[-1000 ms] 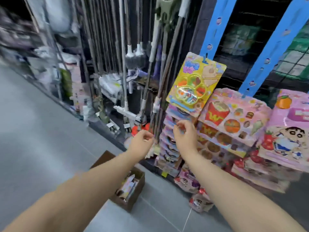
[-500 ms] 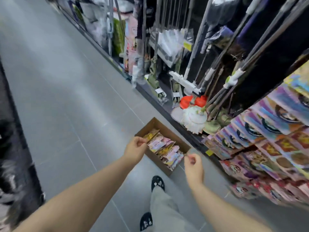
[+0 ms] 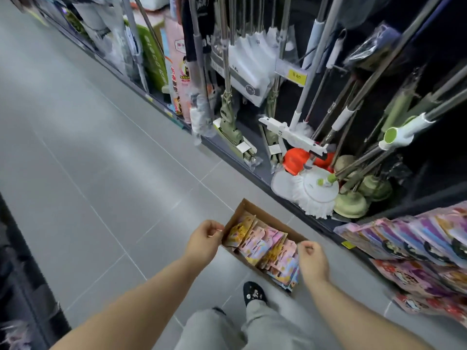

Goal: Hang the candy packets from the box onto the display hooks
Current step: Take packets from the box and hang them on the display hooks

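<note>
Currently, the cardboard box [image 3: 262, 218] sits on the grey tiled floor [image 3: 101, 152] and serves as the reference point. Candy packets [image 3: 267, 248] fill the box, standing on edge in a tight row, pink and yellow faces visible. The left hand [image 3: 203, 239] hovers at the near-left corner of the box, fingers curled loosely inward, with nothing visibly grasped. The right hand [image 3: 313, 260] hovers over the near-right end of the box, fingers curled into a loose fist; whether it holds anything cannot be told. Neither hand visibly touches the packets. A black shoe [image 3: 254, 295] stands on the floor just in front of the box, below a grey trouser leg [image 3: 262, 327]. Behind the box, a shelf base carries mops [image 3: 316, 190] and long handles. To the right of the box, hung packets [image 3: 414, 243] overlap in rows on the display.
</note>
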